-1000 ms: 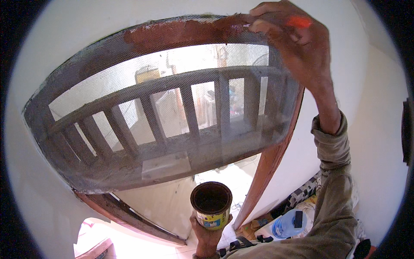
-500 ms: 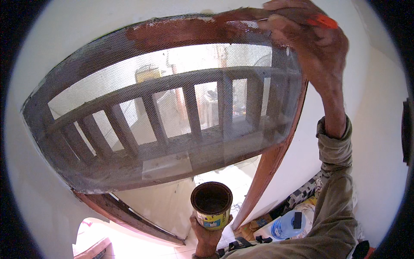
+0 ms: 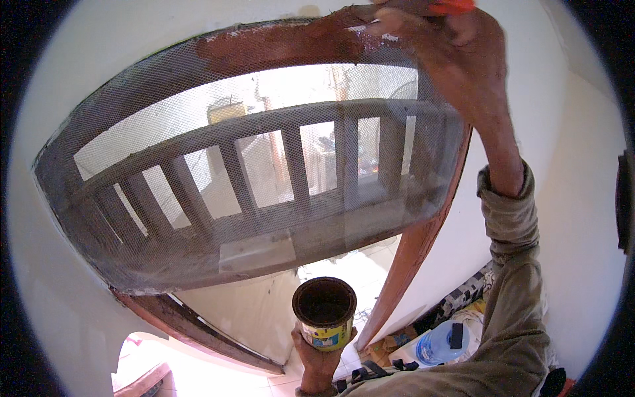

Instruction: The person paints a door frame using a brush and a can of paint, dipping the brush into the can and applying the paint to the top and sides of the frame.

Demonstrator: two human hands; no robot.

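My left hand (image 3: 319, 365) is wrapped round a paint can (image 3: 326, 336) with a yellow, blue-marked label, held upright low in the middle. The can's inside is dark and coated. High at the upper right, my right hand (image 3: 463, 63) grips a paintbrush (image 3: 452, 7) with an orange-red handle. Its dark bristle end meets the top bar of a wooden frame (image 3: 49, 169) above the doorway. Wet-looking red-brown paint (image 3: 284, 47) covers the middle of that bar, while its left part is dull grey-brown. Wire mesh (image 3: 264, 126) stretches over the frame and its upright slats.
White wall surrounds the frame. Below it, a reddish-brown door post (image 3: 413, 271) stands at the right, and a brown wooden edge (image 3: 198, 334) runs at the lower left. A blue round plastic container (image 3: 440, 345) and cardboard (image 3: 397, 341) lie on the floor at lower right.
My right hand has moved left and slightly up along the top bar with the paintbrush. My left hand and the paint can have stayed nearly still.
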